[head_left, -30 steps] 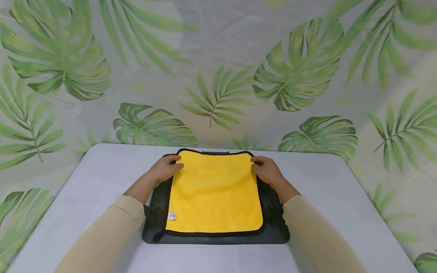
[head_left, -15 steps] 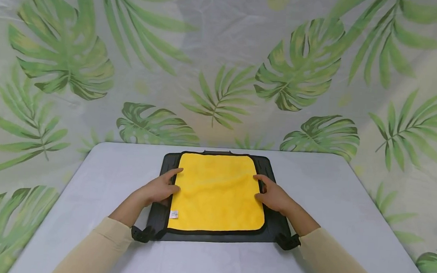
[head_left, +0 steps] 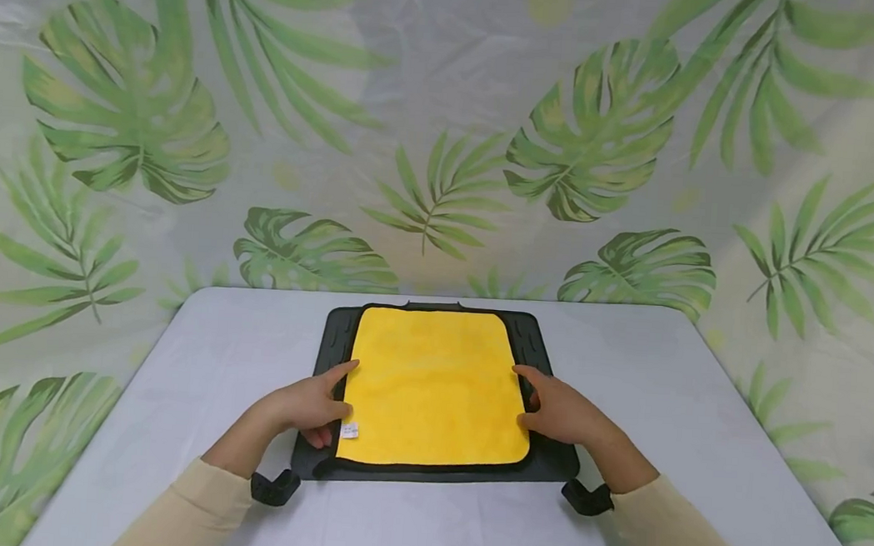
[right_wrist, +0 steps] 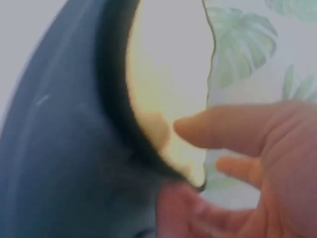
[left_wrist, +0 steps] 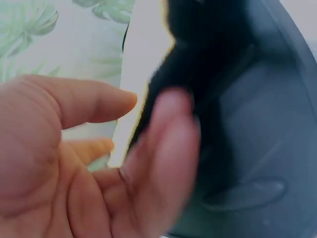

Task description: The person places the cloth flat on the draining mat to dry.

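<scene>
A yellow square cloth (head_left: 437, 390) with black edging and a small white tag lies over a flat black board or tray (head_left: 443, 475) in the head view. My left hand (head_left: 301, 402) is at the cloth's left edge, its index finger and thumb spread and touching or nearly touching it. At the opposite edge, my right hand (head_left: 564, 410) lies in much the same way, finger and thumb apart. In the left wrist view the thumb and fingers (left_wrist: 171, 158) are loosely bent near the black border. The right wrist view has the thumb over the overexposed cloth (right_wrist: 168, 59).
The board rests on a white table (head_left: 238, 336), with tabletop on both sides of it. A leaf-patterned sheet (head_left: 445, 140) hangs behind. Black wrist mounts (head_left: 273, 488) are on both forearms near the board's front corners.
Both hands have slid from the cloth's far corners down along its sides toward me. At first they pinched the corners; now the fingers are spread. The cloth's far edge has settled onto the board.
</scene>
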Tool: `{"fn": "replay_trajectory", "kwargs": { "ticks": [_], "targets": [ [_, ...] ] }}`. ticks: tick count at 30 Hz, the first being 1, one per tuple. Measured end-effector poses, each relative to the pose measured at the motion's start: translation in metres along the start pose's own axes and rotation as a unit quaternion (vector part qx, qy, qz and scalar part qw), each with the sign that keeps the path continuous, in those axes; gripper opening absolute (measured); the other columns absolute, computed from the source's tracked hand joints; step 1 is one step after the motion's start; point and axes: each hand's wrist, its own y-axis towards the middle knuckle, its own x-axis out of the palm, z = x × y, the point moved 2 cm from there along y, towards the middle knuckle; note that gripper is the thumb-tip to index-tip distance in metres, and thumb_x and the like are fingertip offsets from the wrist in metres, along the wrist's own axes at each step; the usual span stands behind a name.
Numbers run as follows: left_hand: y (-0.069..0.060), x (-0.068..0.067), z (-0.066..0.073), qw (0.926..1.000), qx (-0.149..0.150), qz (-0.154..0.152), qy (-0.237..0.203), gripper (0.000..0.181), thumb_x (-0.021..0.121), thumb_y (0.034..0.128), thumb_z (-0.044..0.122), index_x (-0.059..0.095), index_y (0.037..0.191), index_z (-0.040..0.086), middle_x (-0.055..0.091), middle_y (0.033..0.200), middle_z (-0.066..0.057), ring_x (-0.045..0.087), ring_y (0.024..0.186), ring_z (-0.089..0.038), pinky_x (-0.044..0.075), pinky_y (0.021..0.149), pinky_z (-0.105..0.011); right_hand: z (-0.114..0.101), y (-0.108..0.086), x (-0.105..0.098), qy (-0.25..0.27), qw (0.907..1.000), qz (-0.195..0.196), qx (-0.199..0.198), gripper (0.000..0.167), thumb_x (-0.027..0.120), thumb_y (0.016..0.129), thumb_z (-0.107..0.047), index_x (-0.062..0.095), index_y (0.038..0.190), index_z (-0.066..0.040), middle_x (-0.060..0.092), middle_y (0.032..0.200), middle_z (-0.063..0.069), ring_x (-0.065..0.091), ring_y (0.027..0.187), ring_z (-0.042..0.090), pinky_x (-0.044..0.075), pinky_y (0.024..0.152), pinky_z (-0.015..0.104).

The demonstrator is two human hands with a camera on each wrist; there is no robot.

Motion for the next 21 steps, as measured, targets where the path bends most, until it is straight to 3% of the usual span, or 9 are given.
{"fn": "replay_trajectory", "kwargs": {
  "ticks": [2,3,6,7,9,12,14,17,21],
  "targets": [
    [-0.001,0.001,0.007,0.9960,0.001,0.038,0.081,0.075,0.065,0.0980,0.023,0.027,0.163,0.019,0.070,0.088,-0.016,0.064,0.065,-0.023,0.058,0.060,-0.035,-0.013,0.002,0.002,-0.070,0.9968,0.035,-0.015,0.071,0.075,0.092,-0.021,0.042,0.154,-0.012,0.058,0.120,0.020,0.058,0.086,0.025,0.055,0.072,0.040],
    [-0.001,0.003,0.012,0.9901,0.003,0.062,0.126,0.073,0.066,0.0981,0.027,0.030,0.162,0.016,0.072,0.100,-0.017,0.067,0.075,-0.026,0.059,0.068,-0.039,-0.020,0.004,0.004,-0.093,0.9940,0.050,-0.029,0.069,0.075,0.092,-0.023,0.045,0.153,-0.012,0.056,0.126,0.021,0.058,0.093,0.028,0.055,0.077,0.043],
    [0.003,0.010,0.030,0.9587,0.017,0.134,0.250,0.069,0.068,0.0969,0.035,0.042,0.156,0.010,0.065,0.128,-0.023,0.063,0.105,-0.035,0.058,0.087,-0.049,-0.042,0.013,0.014,-0.142,0.9829,0.067,-0.096,0.062,0.075,0.094,-0.026,0.051,0.149,-0.012,0.048,0.146,0.023,0.055,0.120,0.039,0.053,0.098,0.053],
    [0.005,0.014,0.037,0.9484,0.028,0.147,0.279,0.068,0.068,0.0971,0.037,0.044,0.154,0.009,0.060,0.137,-0.023,0.059,0.116,-0.037,0.055,0.094,-0.052,-0.050,0.016,0.019,-0.151,0.9797,0.057,-0.120,0.061,0.074,0.094,-0.027,0.051,0.149,-0.013,0.045,0.151,0.022,0.050,0.130,0.042,0.049,0.106,0.055],
    [0.011,0.024,0.049,0.9355,0.057,0.146,0.317,0.069,0.066,0.0977,0.044,0.045,0.154,0.010,0.050,0.149,-0.023,0.049,0.135,-0.042,0.048,0.108,-0.057,-0.063,0.023,0.029,-0.161,0.9742,0.018,-0.157,0.061,0.071,0.097,-0.031,0.050,0.151,-0.015,0.038,0.160,0.020,0.039,0.145,0.045,0.041,0.116,0.057],
    [0.023,0.038,0.057,0.9313,0.104,0.098,0.335,0.074,0.060,0.0996,0.053,0.038,0.159,0.013,0.034,0.164,-0.017,0.030,0.152,-0.043,0.034,0.121,-0.058,-0.073,0.032,0.043,-0.177,0.9685,-0.051,-0.168,0.064,0.066,0.099,-0.040,0.044,0.156,-0.020,0.030,0.168,0.012,0.024,0.156,0.041,0.027,0.125,0.059],
    [0.032,0.043,0.057,0.9329,0.115,0.059,0.336,0.078,0.052,0.1013,0.058,0.029,0.163,0.017,0.020,0.171,-0.012,0.015,0.158,-0.041,0.023,0.126,-0.059,-0.070,0.036,0.046,-0.193,0.9659,-0.081,-0.152,0.068,0.062,0.100,-0.047,0.039,0.159,-0.024,0.025,0.171,0.008,0.018,0.158,0.038,0.020,0.126,0.061],
    [0.042,0.042,0.050,0.9359,0.099,0.032,0.336,0.081,0.043,0.1024,0.064,0.018,0.166,0.021,0.008,0.174,-0.009,0.005,0.160,-0.040,0.014,0.128,-0.061,-0.055,0.041,0.041,-0.207,0.9658,-0.093,-0.125,0.073,0.059,0.099,-0.055,0.033,0.161,-0.025,0.020,0.172,0.008,0.015,0.159,0.039,0.016,0.125,0.067],
    [0.044,0.029,0.043,0.9431,0.046,0.032,0.328,0.084,0.040,0.1020,0.067,0.012,0.166,0.021,0.002,0.175,-0.009,0.000,0.161,-0.039,0.006,0.128,-0.063,-0.025,0.048,0.019,-0.209,0.9733,-0.068,-0.065,0.078,0.057,0.099,-0.056,0.030,0.163,-0.020,0.018,0.171,0.016,0.017,0.157,0.046,0.017,0.122,0.071]
  ]
}}
